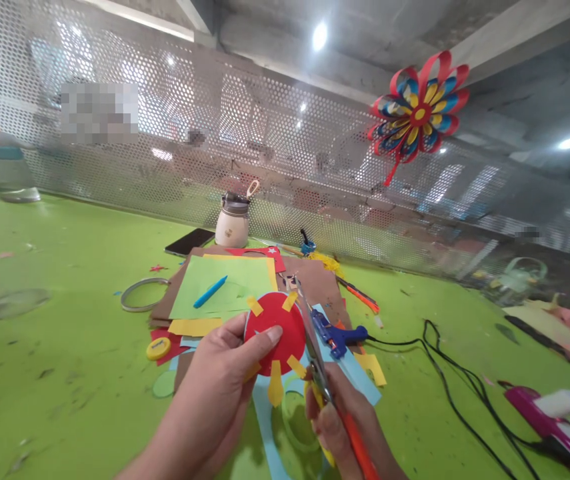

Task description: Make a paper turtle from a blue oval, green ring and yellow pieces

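My left hand (pixel 225 380) pinches a red paper disc (pixel 275 330) with several yellow paper strips stuck around its edge, thumb pressed on its face. My right hand (pixel 345 423) grips scissors (pixel 312 347) with orange handles; the blades point up along the disc's right edge. Both hands hover over a pile of coloured paper sheets (pixel 225 283) on the green table (pixel 65 267).
A blue glue gun (pixel 337 333) with a black cord lies right of the disc. A blue pen (pixel 209 291) rests on the green sheet. A white bottle (pixel 233 223), a phone (pixel 189 241), a tape ring (pixel 141 293), a yellow button (pixel 158 348). A purple glue gun (pixel 555 427) at right. A paper flower (pixel 419 113) hangs on the mesh wall.
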Demonstrator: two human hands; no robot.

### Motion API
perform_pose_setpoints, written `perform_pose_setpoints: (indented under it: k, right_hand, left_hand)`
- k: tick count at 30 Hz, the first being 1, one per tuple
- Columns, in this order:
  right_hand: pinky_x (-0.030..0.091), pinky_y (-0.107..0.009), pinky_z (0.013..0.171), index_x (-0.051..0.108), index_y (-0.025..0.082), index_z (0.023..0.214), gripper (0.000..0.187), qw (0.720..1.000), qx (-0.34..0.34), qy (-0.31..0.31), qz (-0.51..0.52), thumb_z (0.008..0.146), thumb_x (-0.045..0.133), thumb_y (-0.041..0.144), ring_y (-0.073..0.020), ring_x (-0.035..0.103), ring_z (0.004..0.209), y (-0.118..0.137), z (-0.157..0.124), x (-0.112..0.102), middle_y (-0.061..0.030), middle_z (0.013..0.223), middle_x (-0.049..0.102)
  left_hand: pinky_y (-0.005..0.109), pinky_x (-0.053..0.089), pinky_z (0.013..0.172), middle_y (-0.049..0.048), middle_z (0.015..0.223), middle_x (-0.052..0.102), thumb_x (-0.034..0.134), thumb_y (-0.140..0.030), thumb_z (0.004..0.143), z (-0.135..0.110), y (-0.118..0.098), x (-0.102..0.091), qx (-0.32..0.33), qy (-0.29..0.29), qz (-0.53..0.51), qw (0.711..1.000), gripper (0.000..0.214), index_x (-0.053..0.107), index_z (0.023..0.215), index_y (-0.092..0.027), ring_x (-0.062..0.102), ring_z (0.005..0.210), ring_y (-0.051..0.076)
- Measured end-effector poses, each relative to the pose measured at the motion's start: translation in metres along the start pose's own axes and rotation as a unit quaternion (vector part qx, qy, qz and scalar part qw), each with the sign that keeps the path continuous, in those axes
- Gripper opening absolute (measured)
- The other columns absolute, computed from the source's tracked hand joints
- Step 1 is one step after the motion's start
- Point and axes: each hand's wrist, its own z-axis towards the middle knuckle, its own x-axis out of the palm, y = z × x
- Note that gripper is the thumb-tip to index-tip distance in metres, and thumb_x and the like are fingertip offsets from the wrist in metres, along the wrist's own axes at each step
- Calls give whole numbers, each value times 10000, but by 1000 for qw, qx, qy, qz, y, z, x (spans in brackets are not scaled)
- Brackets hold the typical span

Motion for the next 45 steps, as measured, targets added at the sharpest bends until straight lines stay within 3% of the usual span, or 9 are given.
perform_pose_setpoints:
  k: [5, 17, 22, 29, 45]
  right_hand:
    - [351, -236, 467, 546, 227, 984, 586, 1000, 0, 4, -3, 850, 347, 761, -129, 412, 540, 2, 0, 0, 19, 667, 435]
    - [280, -242, 447, 549, 215, 990, 635, 999, 29, 17, 20, 808, 381, 799, -108, 327, 519, 1, 0, -2, 44, 651, 365]
    - [306, -241, 464, 556, 202, 1007, 661, 999, 44, 15, 11, 817, 350, 801, -123, 405, 563, 3, -1, -3, 24, 677, 406]
    - [276, -243, 461, 548, 202, 994, 629, 999, 29, 20, 17, 832, 367, 782, -107, 349, 535, 3, -1, -4, 38, 658, 398]
    - [262, -221, 417, 555, 204, 1000, 582, 1000, 23, 15, 5, 857, 386, 742, -95, 356, 496, 2, -2, -5, 41, 636, 402]
  left_hand:
    - [258, 591, 600, 62, 729, 774, 793, -158, 691, 0, 2, -1, 4, 1, 5, 1000, 184, 769, 874, -155, 703, 579, 182]
    - [218, 571, 611, 70, 742, 773, 783, -194, 729, -1, 0, 1, -3, 7, -10, 1000, 148, 780, 870, -150, 682, 575, 147]
    - [224, 572, 604, 60, 726, 769, 793, -177, 705, -1, 0, 1, -4, 11, -9, 1000, 167, 779, 869, -150, 677, 568, 150]
    - [232, 567, 591, 51, 704, 762, 798, -118, 656, 0, 0, 1, -8, 4, -14, 1000, 220, 772, 873, -140, 676, 559, 158]
    - [250, 561, 623, 60, 725, 766, 781, -143, 675, -2, 1, -2, -8, 8, 0, 1000, 213, 764, 887, -140, 675, 576, 163]
